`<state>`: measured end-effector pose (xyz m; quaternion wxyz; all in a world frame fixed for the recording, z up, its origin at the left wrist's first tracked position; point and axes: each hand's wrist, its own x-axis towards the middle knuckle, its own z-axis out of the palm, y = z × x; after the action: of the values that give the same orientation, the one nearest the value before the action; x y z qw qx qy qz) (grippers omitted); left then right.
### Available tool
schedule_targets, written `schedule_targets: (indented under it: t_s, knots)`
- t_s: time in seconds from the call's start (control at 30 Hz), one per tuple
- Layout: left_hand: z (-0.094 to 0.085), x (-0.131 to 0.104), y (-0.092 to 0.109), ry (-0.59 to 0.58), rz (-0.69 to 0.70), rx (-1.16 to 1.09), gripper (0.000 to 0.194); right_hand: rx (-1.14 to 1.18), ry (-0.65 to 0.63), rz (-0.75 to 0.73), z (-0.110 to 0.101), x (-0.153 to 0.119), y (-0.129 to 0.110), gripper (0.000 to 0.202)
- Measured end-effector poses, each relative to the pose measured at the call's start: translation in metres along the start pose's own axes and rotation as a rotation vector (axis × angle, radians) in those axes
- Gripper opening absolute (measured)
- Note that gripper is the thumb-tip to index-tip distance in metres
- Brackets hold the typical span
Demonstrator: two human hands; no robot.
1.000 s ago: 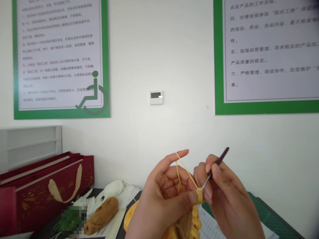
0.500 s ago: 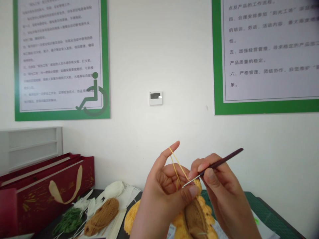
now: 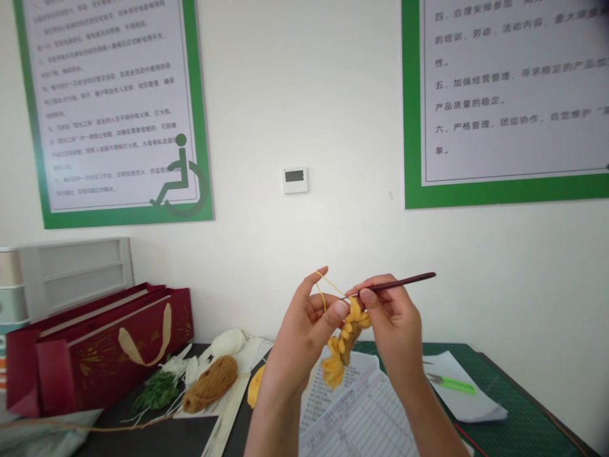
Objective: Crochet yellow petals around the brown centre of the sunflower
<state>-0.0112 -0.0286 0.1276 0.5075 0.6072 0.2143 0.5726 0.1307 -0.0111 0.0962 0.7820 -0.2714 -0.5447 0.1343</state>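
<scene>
My left hand [image 3: 304, 324] pinches the top edge of a yellow crocheted piece [image 3: 346, 336], which hangs below the fingers and shows some brown. A strand of yellow yarn [image 3: 332, 283] loops over my raised left index finger and runs to the hook tip. Between the thumb and fingers of my right hand [image 3: 392, 317] is a crochet hook with a dark red handle [image 3: 409, 280]. Its thin metal tip points left and meets the top of the yellow piece, close to my left thumb. Part of a yellow yarn ball [image 3: 255, 386] shows behind my left forearm.
Printed papers [image 3: 356, 412] lie below my hands. At right, green-handled scissors [image 3: 451, 383] rest on white paper over a green cutting mat [image 3: 516, 416]. Brown yarn [image 3: 210, 384], green yarn [image 3: 156, 390] and a dark red gift bag [image 3: 128, 343] are at left.
Both hands and the yellow piece appear smaller and farther away, with the piece turned more edge-on. The hook lies flatter. The view has tilted down, showing the scissors and more of the papers.
</scene>
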Motion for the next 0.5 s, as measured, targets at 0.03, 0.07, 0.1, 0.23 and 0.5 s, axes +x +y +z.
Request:
schedule_targets:
  t_s: [0.03, 0.07, 0.1, 0.23, 0.5]
  knots:
    - [0.0, -0.002, 0.002, -0.022, -0.021, 0.005, 0.093, -0.022, 0.002, -0.009, 0.0, 0.0, 0.0, 0.015]
    - [-0.001, -0.003, 0.003, -0.043, -0.046, 0.011, 0.101, -0.041, 0.003, -0.016, 0.0, 0.0, 0.001, 0.015]
    - [-0.002, -0.004, 0.003, -0.055, -0.068, 0.015, 0.105, -0.059, 0.003, -0.019, 0.0, -0.001, 0.002, 0.015]
    - [-0.005, -0.008, -0.011, -0.059, -0.151, 0.032, 0.111, -0.11, 0.016, 0.009, -0.005, -0.012, 0.009, 0.015]
    - [-0.003, -0.062, -0.067, 0.115, -0.273, 0.111, 0.037, -0.101, 0.005, 0.246, -0.033, -0.097, 0.031, 0.03]
